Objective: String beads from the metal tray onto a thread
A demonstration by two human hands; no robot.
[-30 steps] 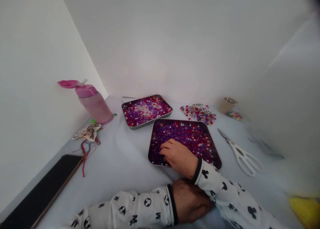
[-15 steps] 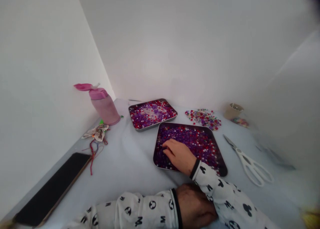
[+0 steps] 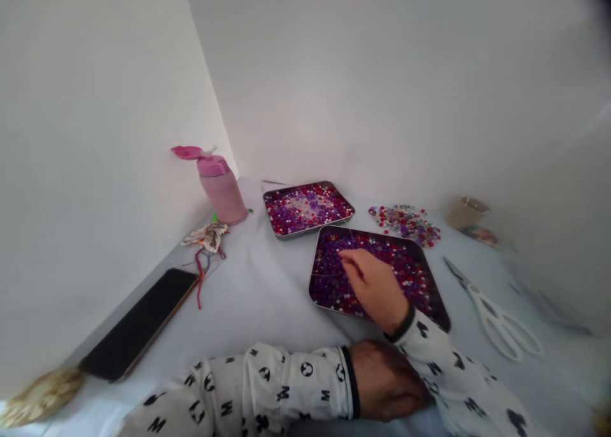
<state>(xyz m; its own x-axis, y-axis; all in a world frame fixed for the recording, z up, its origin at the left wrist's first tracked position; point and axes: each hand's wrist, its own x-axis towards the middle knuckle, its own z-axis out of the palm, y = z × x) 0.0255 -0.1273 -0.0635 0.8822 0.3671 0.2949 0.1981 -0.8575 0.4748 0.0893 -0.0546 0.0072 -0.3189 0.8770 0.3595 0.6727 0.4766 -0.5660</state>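
My right hand (image 3: 375, 287) is over the front tray (image 3: 436, 297), a dark shallow one filled with purple, red and white beads (image 3: 396, 249). Its thumb and index finger are pinched together. A thin thread (image 3: 329, 275) runs from the fingertips to the left and seems to loop up behind them. My left hand (image 3: 384, 380) lies on the white cloth in front of that tray, partly under my right sleeve. Its fingers are curled closed, and anything inside them is hidden.
Behind stands a second bead tray (image 3: 279, 235), beside a loose bead pile (image 3: 405, 224) and a beige cup (image 3: 466, 212). White scissors (image 3: 496, 316) lie right. To the left are a pink bottle (image 3: 222, 192), a cloth ornament with red cords (image 3: 207, 236) and a phone (image 3: 138, 322).
The view has turned left, so everything sits further right. My right hand has moved slightly up and right over the tray, and the thread now shows. My left hand stays curled.
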